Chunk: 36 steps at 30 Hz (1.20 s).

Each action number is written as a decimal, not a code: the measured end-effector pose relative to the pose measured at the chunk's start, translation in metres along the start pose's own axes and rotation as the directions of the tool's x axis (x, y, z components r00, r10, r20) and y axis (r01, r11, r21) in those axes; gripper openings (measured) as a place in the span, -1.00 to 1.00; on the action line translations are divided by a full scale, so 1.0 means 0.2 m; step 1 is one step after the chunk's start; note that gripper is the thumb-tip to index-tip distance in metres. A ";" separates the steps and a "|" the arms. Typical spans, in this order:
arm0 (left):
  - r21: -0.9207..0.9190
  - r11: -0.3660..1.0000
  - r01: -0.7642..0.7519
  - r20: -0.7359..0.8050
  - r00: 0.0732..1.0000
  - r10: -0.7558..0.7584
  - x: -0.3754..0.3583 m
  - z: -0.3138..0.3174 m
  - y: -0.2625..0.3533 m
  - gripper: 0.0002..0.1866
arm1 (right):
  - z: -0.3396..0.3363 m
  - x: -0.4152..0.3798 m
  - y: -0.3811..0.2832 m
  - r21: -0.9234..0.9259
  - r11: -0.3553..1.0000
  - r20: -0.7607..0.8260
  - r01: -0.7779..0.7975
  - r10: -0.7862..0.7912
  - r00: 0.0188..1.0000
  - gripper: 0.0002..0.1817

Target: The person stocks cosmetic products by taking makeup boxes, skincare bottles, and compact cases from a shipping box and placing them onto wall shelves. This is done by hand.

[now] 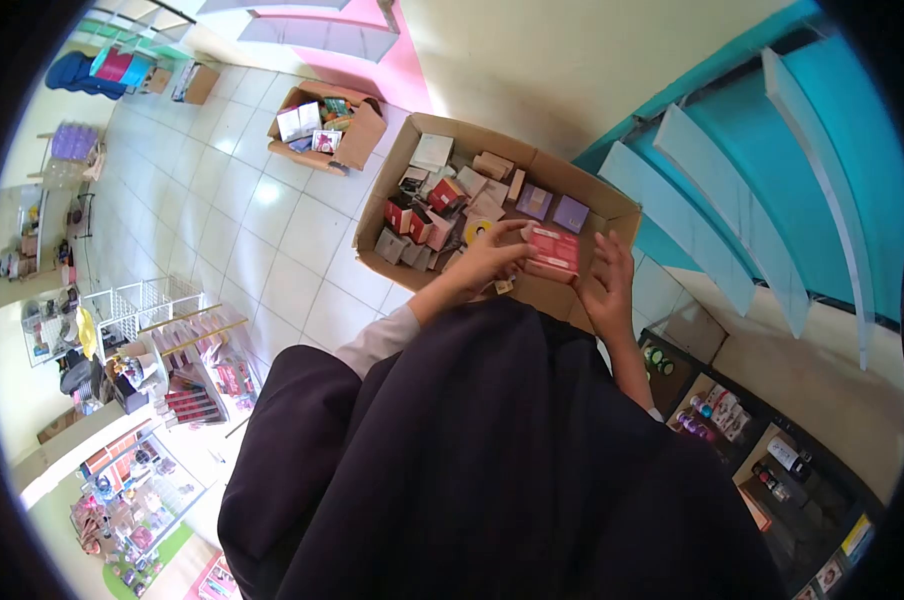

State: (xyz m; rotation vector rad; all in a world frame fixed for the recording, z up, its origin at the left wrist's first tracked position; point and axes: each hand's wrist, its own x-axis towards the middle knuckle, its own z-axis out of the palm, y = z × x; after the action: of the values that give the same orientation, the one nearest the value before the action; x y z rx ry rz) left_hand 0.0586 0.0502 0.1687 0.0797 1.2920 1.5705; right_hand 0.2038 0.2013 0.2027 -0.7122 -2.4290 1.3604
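Over a large open cardboard carton (452,124), my left hand (484,258) grips a red box (554,250) by its left end. My right hand (606,286) is beside the box's right end with its fingers apart; whether the thumb touches the corner is hard to tell. Inside the carton lie many small boxes: a white box (431,152), a dark red box (446,194), pale boxes, and two purple boxes, one of them a purple box (571,213) just behind the red one. A yellow round shape (477,229) shows partly behind my left hand.
A smaller cardboard box (362,138) with mixed packages stands on the tiled floor (302,240) behind left. Wall shelves (692,180) project at the right. A dark display case (712,420) with goods is close on my right. Racks (192,350) of goods stand at left.
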 end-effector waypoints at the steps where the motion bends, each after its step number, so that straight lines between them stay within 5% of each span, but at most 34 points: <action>1: -0.039 0.999 -0.018 0.062 0.998 0.020 -0.02 0.07 0.02 -0.58 | -0.02 0.02 0.01 -0.028 0.991 0.013 0.128 -0.127 0.992 -0.40; 3: -0.059 0.998 0.005 0.146 0.989 0.003 -0.04 0.16 0.06 -0.55 | -0.08 0.02 0.04 -0.090 0.924 0.042 0.372 -0.370 0.928 -0.41; 6: 0.041 0.999 -0.013 0.282 0.959 0.001 -0.04 0.23 0.14 -0.49 | -0.19 0.00 0.04 0.052 0.922 -0.013 0.383 -0.383 0.924 -0.48; 7: 0.099 0.994 -0.045 0.334 0.943 0.009 -0.03 0.26 0.19 -0.48 | -0.23 -0.01 0.03 0.185 0.942 -0.051 0.281 -0.277 0.960 -0.50; 8: 0.274 0.876 -0.398 0.362 0.886 0.289 -0.03 0.31 0.19 -0.48 | -0.26 -0.04 0.02 0.321 0.928 -0.079 0.190 -0.174 0.982 -0.51; 9: 0.398 0.608 -0.687 0.438 0.724 0.533 -0.04 0.36 0.19 -0.48 | -0.30 -0.07 0.01 0.459 0.881 -0.096 0.112 -0.076 0.993 -0.52; 11: 0.464 0.350 -0.813 0.516 0.570 0.639 -0.14 0.55 0.35 -0.45 | -0.41 -0.10 0.00 0.523 0.850 -0.110 0.068 -0.012 0.994 -0.54; 14: 0.520 0.414 -0.747 0.555 0.664 0.501 -0.14 0.72 0.37 -0.46 | -0.60 -0.16 -0.08 0.496 0.866 -0.076 0.061 -0.027 0.997 -0.48; 17: 0.469 0.396 -0.790 0.621 0.614 0.487 -0.22 0.95 0.50 -0.49 | -0.76 -0.22 -0.13 0.604 0.790 -0.129 0.103 -0.030 0.991 -0.49; 21: 0.318 0.348 -0.882 0.526 0.469 0.709 -0.18 1.17 0.79 -0.57 | -0.94 -0.31 -0.09 0.591 0.796 -0.237 0.130 0.018 0.971 -0.57; 23: 0.433 0.171 -0.885 0.495 0.392 0.775 -0.27 1.34 1.09 -0.57 | -1.00 -0.37 -0.04 0.579 0.808 -0.243 0.110 0.041 0.969 -0.59; 27: 0.317 0.012 -0.948 0.419 0.151 0.895 -0.30 1.65 1.60 -0.52 | -1.05 -0.51 0.11 0.598 0.799 -0.233 0.061 0.100 0.967 -0.56; 32: 0.552 -0.129 -0.824 0.495 0.199 0.846 -0.18 1.88 1.97 -0.47 | -1.12 -0.63 0.22 0.625 0.777 -0.275 0.076 0.128 0.953 -0.56; 36: 0.557 -0.028 -0.830 0.465 0.283 0.839 0.00 1.93 2.06 -0.50 | -1.20 -0.66 0.29 0.632 0.769 -0.318 0.099 0.141 0.938 -0.57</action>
State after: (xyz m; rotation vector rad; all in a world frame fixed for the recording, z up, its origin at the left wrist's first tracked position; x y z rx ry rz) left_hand 0.0255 0.3672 0.6356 1.7780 1.9982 1.8065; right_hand 0.4410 0.3274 0.2801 -0.7089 -1.5235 1.7527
